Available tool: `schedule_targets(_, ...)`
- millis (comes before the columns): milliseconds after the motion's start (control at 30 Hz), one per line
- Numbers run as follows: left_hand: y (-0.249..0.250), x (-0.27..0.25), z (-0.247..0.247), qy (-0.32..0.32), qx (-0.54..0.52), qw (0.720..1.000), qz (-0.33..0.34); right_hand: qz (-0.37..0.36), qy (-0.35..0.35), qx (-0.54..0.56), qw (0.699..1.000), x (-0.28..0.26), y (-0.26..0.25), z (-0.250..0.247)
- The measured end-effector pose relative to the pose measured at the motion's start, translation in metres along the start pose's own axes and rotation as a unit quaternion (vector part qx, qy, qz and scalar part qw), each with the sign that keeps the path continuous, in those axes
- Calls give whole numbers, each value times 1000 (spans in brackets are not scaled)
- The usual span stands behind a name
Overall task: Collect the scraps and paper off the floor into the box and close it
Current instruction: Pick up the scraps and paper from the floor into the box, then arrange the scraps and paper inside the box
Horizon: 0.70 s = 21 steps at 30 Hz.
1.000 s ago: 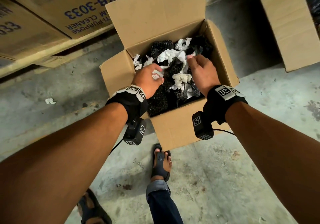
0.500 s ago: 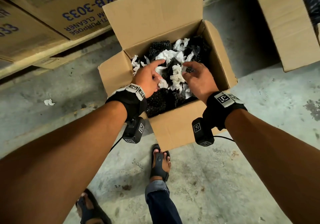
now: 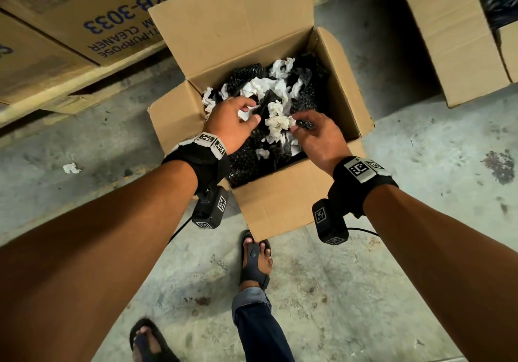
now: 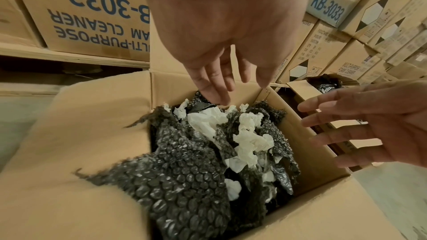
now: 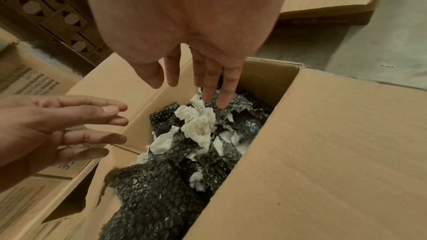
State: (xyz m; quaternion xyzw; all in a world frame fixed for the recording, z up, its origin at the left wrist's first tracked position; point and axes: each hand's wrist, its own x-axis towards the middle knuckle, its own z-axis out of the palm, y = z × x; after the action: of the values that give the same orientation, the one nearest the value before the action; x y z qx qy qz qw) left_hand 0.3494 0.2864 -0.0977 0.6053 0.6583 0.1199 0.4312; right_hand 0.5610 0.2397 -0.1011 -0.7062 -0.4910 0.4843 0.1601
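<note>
An open cardboard box (image 3: 283, 207) stands on the concrete floor, its flaps up. Inside lie black bubble wrap (image 3: 246, 162) and crumpled white paper (image 3: 276, 120). My left hand (image 3: 238, 120) hovers over the left of the pile with fingers spread and empty; the left wrist view shows its straight fingers (image 4: 217, 83) above the paper (image 4: 208, 123). My right hand (image 3: 316, 134) is over the right side, fingers straight; in the right wrist view its fingertips (image 5: 212, 94) touch the bubble wrap (image 5: 240, 109) beside the paper (image 5: 198, 125). Neither hand holds anything.
One white paper scrap (image 3: 71, 168) lies on the floor at the left. Printed cartons (image 3: 92, 25) on a wooden pallet stand behind the box. Another carton (image 3: 448, 34) is at the right. My sandalled feet (image 3: 255, 261) stand just in front of the box.
Both hands have let go of the paper and scraps they held a second ago. They have opened and drawn back a little toward me over the pile.
</note>
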Motion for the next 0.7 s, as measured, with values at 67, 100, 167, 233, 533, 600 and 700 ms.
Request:
schedule_targets(67,-5,-6,-8,-1,3,1000,-9,2,-6,-11,1000,-4,-6,-1)
schedule_targets(100,-10,-11,-14,3,3,1000,-19,3,-8,-23,1000,-5,-10,1)
schedule_targets(167,-22,-23,-30,15,-11,999,-46,-10,-5,-55,998,-9,-23,7)
schedule_targets(233,-41,-39,-47,27,-33,996,-74,-34,-3,-83,996,-12,-39,17)
schedule_targets(533,-210,-237,-130,103,-29,972,-207,-177,-132,-220,950,-42,-139,173)
schedule_targets(600,-250,-308,-134,125,-57,951,-276,-203,-169,-247,932,-64,-160,223)
schedule_targets(700,-294,-423,-121,126,-74,920,-363,-239,-235,-291,896,-110,-184,296)
